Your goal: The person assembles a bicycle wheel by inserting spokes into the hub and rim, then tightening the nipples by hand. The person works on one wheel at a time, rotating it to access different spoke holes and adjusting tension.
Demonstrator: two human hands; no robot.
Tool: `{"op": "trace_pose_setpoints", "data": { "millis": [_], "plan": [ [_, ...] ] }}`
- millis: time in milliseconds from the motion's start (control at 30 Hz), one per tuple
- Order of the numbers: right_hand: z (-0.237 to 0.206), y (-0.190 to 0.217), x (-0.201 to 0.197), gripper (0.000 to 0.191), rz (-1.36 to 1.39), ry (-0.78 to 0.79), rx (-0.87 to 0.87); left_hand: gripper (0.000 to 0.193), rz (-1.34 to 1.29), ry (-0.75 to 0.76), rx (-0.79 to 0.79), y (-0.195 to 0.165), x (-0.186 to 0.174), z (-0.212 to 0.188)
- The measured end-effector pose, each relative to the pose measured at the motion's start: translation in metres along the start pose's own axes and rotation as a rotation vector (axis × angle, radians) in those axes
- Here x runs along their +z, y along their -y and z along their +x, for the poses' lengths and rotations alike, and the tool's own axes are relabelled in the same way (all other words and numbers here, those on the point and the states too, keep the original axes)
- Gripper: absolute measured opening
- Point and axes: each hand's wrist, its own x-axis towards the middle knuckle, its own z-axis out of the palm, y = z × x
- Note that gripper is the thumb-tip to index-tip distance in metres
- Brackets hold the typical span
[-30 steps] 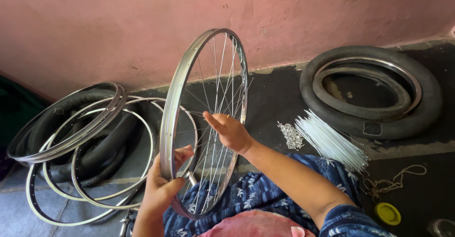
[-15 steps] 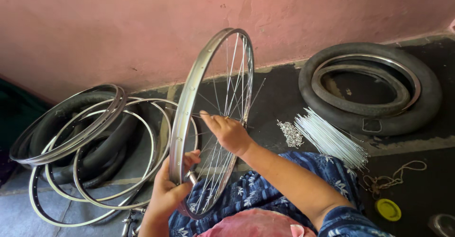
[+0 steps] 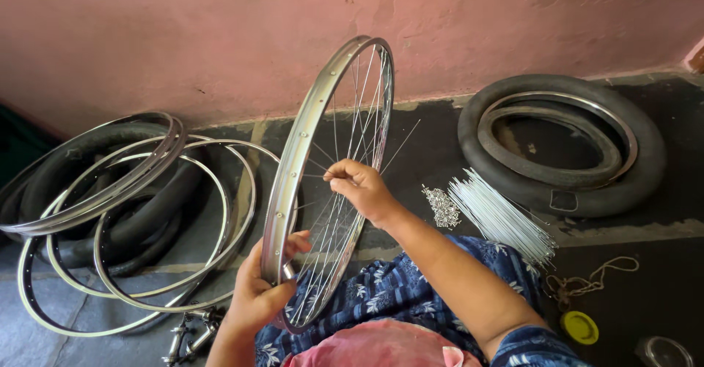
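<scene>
**Hands on a spoked rim, against a pink wall**

Pink plaster wall (image 3: 220, 37) fills the top of the view, and below it runs a dark grey concrete floor (image 3: 433, 154) on which the person sits, a blue flower-printed cloth (image 3: 396, 294) across the lap.

Held upright between the knees and the wall is a shiny silver metal bicycle wheel rim laced with thin wire spokes (image 3: 308, 147), turned nearly edge-on to the camera and tilted a little to the right at its top. The left hand (image 3: 260, 290) is closed round the lower part of the rim, thumb over its outer face, bearing it up. The right hand (image 3: 363, 187) reaches in among the spokes near the middle of the wheel, its fingertips pinched together on what looks like a single spoke, though the wire is too fine to be sure which one.

To the left, on the floor, lies a loose pile of bare silver rims (image 3: 139, 213) resting over black rubber tyres (image 3: 132, 228), the hoops overlapping one another. Just below them, near the left forearm, sit a few small metal hub parts (image 3: 192, 332).

To the right, a sheaf of loose silver spokes (image 3: 502, 217) lies fanned on the floor, with a small heap of silver spoke nipples (image 3: 440, 206) just beside it. Further right lies a black tyre (image 3: 645, 169) with a silver rim (image 3: 616, 129) inside it. Near the bottom right are a tangle of pale cord (image 3: 587, 283) and a small yellow round lid (image 3: 580, 327).
</scene>
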Motion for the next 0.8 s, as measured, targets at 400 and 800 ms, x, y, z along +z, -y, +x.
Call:
{"op": "trace_pose_setpoints", "data": {
  "millis": [400, 800],
  "plan": [
    [0.018, -0.036, 0.004, 0.009, 0.616, -0.011, 0.028, 0.049, 0.053, -0.150, 0.220, 0.076, -0.021, -0.049],
    [0.008, -0.043, 0.032, 0.009, 0.403, 0.045, 0.170, 0.081, 0.710, -0.369, 0.320, -0.005, -0.005, -0.011]
  ]
}}
